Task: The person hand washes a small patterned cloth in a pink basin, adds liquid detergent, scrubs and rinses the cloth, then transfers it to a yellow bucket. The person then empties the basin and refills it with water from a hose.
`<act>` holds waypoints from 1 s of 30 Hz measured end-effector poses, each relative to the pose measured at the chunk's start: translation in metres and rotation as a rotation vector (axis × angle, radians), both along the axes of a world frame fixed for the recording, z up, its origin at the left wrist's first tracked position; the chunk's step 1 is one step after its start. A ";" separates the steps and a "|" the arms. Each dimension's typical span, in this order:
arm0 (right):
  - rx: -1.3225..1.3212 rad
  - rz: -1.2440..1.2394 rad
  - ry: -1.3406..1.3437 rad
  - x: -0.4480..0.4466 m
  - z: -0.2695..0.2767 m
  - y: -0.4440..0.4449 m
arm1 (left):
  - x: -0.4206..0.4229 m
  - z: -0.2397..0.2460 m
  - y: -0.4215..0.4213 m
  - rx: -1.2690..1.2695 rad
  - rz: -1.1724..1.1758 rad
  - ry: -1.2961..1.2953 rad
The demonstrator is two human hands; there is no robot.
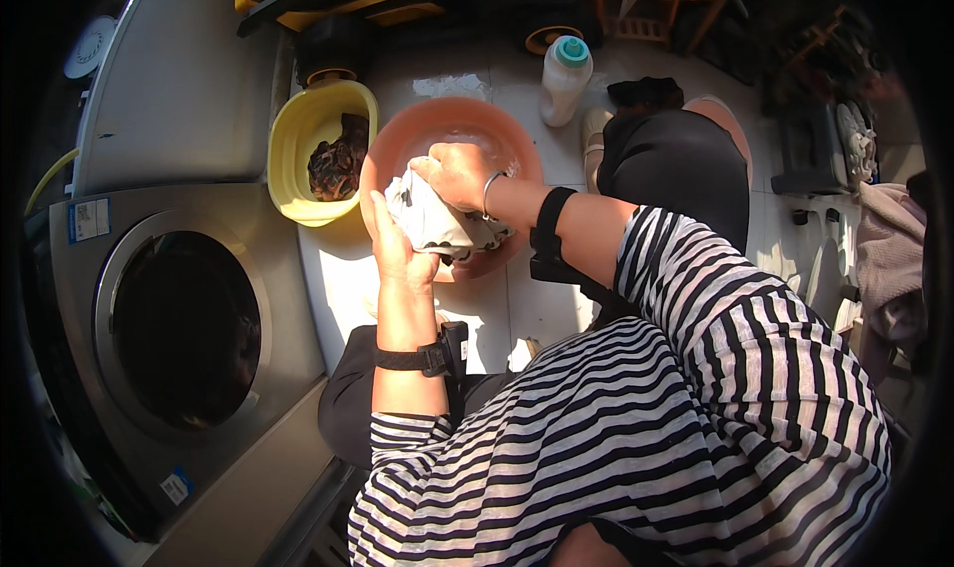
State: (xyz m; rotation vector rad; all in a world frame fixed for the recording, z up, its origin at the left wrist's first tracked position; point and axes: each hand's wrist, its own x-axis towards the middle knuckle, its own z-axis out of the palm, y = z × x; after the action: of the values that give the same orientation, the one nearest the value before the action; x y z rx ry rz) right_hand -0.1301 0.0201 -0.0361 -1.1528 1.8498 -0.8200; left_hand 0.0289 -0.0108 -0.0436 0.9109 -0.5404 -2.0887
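A white cloth with dark spots (440, 220) is bunched over an orange plastic basin (514, 131) that stands on the tiled floor. My right hand (458, 172) is closed on the upper part of this cloth, knuckles up. Along its left side my left hand (401, 246) holds the cloth, with the thumb and palm against it at the basin's near-left rim. Water shows in the far part of the basin. Some cloth hangs down inside, and my hands and forearm hide part of it.
A yellow tub (287, 161) holding dark patterned fabric (335, 164) touches or nearly touches the basin's left side. Behind stand a white bottle with a teal cap (564, 86) and a yellow toy excavator (373, 0). A front-loading washing machine (287, 284) is at left.
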 end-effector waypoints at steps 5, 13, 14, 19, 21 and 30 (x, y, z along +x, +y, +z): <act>-0.044 -0.023 -0.469 -0.025 -0.011 -0.018 | 0.011 0.017 -0.002 0.095 -0.028 -0.017; -0.016 0.312 -0.625 -0.024 0.012 -0.014 | 0.010 0.017 0.007 -0.074 -0.339 -0.161; -0.088 0.295 -0.664 -0.028 0.006 -0.013 | 0.009 0.018 0.006 -0.143 -0.298 -0.063; -0.197 0.314 -0.406 -0.021 -0.007 0.004 | 0.016 0.021 -0.006 0.106 -0.078 0.158; -0.176 0.251 -0.272 -0.005 0.006 0.016 | 0.024 0.018 -0.013 0.104 -0.063 0.223; -0.585 0.143 0.478 0.036 0.035 0.027 | 0.000 -0.001 0.004 0.026 0.028 0.012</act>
State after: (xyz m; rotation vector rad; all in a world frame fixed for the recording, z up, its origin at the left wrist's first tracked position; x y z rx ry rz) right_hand -0.0945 0.0474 -0.0006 -1.9650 1.9178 -1.1143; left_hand 0.0292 -0.0066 -0.0444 0.9152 -0.4922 -2.0797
